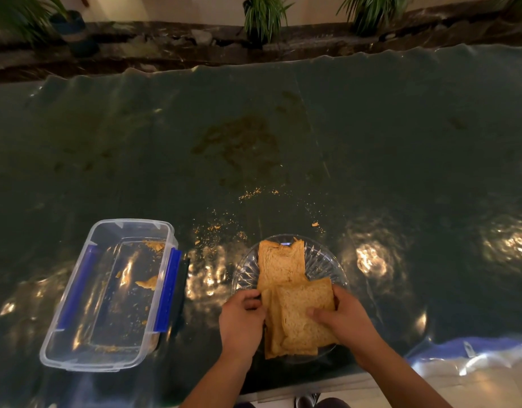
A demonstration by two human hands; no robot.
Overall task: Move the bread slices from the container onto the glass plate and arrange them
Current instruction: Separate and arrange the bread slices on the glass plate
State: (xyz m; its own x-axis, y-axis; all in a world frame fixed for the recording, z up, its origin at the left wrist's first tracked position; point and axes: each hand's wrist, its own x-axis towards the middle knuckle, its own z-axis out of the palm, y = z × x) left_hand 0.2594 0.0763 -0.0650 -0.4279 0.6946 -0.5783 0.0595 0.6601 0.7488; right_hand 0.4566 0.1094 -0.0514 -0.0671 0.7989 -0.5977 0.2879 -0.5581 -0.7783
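Bread slices (286, 287) on glass plate (318, 257), container (77, 343) left.

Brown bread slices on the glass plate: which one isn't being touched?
The far brown bread slice, lying alone toward the plate's back; both hands grip the near stack.

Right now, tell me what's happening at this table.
A person is arranging brown bread slices on a glass plate. The left hand steadies the stack's edge while the right hand grips the top slices. One slice lies flat at the plate's far side. The clear plastic container to the left holds only crumbs and scraps.
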